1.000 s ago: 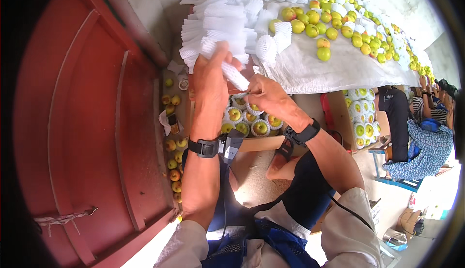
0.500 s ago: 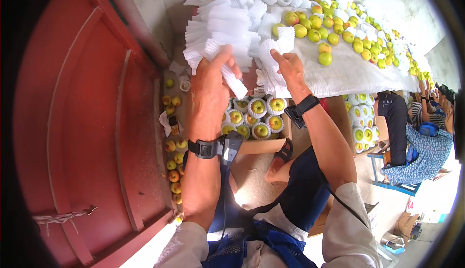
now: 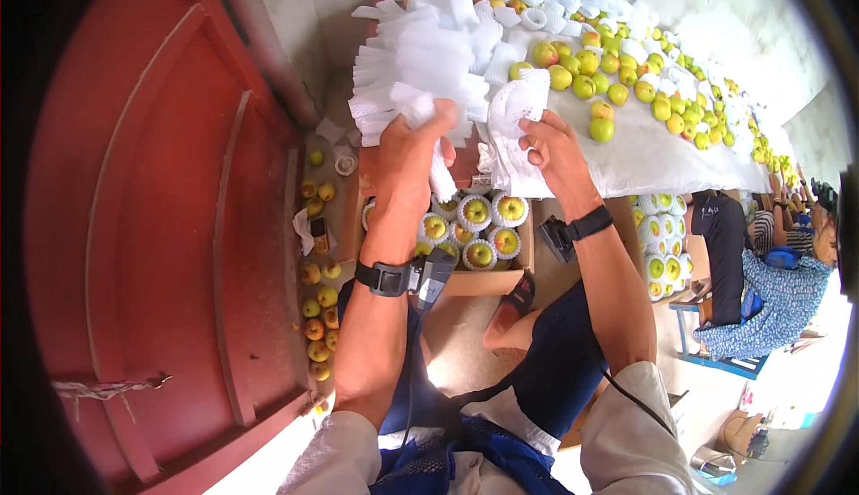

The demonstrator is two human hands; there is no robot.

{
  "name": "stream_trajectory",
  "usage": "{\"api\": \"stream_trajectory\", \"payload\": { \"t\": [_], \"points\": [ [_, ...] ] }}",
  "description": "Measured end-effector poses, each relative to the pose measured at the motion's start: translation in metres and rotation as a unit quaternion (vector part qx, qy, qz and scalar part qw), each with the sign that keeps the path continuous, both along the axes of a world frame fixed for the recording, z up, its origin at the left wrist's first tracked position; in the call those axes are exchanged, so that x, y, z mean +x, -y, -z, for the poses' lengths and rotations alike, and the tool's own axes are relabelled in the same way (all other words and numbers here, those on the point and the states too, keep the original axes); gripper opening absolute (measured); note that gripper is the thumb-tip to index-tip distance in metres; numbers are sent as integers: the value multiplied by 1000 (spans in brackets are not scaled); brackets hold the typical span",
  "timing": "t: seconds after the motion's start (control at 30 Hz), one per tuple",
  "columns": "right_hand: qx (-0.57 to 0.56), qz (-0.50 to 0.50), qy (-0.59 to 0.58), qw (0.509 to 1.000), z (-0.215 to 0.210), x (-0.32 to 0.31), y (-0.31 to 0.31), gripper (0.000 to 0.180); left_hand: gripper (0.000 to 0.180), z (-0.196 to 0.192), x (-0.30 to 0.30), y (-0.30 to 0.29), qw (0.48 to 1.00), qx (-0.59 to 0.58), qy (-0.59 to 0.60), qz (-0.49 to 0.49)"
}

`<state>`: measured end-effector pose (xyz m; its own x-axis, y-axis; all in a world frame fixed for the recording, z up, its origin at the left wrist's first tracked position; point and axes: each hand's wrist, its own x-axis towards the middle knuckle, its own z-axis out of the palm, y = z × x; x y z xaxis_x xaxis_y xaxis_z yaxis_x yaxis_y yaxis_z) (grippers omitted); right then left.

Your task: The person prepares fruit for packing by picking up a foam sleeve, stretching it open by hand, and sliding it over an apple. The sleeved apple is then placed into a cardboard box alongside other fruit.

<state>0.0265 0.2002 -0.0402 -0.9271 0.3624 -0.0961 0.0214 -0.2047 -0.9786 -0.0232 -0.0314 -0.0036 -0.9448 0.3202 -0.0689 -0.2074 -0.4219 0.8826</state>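
My left hand [image 3: 413,157] is closed around a white foam net sleeve [image 3: 440,177], its lower end hanging below the fingers. A little to the right, my right hand [image 3: 557,151] has its fingers curled at the edge of another white foam net [image 3: 514,110] on the table's front edge. A thick pile of flattened foam nets [image 3: 416,57] lies just beyond my left hand. Under my hands stands an open cardboard box [image 3: 483,282] holding apples [image 3: 476,212] in foam nets. Both wrists wear black straps with small devices.
Loose green-yellow apples [image 3: 586,63] spread over the white-covered table [image 3: 617,162] toward the right. A red door [image 3: 152,227] stands at left, with apples [image 3: 313,329] along the floor beside it. Another box of netted apples [image 3: 658,243] and a seated person [image 3: 761,303] are at right.
The whole view has shifted, so the table sits lower in the picture. My right hand has moved slightly right relative to its foam net. My left hand still grips its sleeve.
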Motion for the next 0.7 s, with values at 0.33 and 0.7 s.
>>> {"api": "stream_trajectory", "payload": {
  "t": [0.33, 0.7],
  "points": [
    [-78, -102, -58, 990, -31, 27, 31, 36, 28, -2, 13, -14, 991, -76, -79, 71],
    [39, -68, -80, 994, -31, 26, 41, 38, 18, 8, 17, -24, 971, -137, -194, 37]
  ]
}}
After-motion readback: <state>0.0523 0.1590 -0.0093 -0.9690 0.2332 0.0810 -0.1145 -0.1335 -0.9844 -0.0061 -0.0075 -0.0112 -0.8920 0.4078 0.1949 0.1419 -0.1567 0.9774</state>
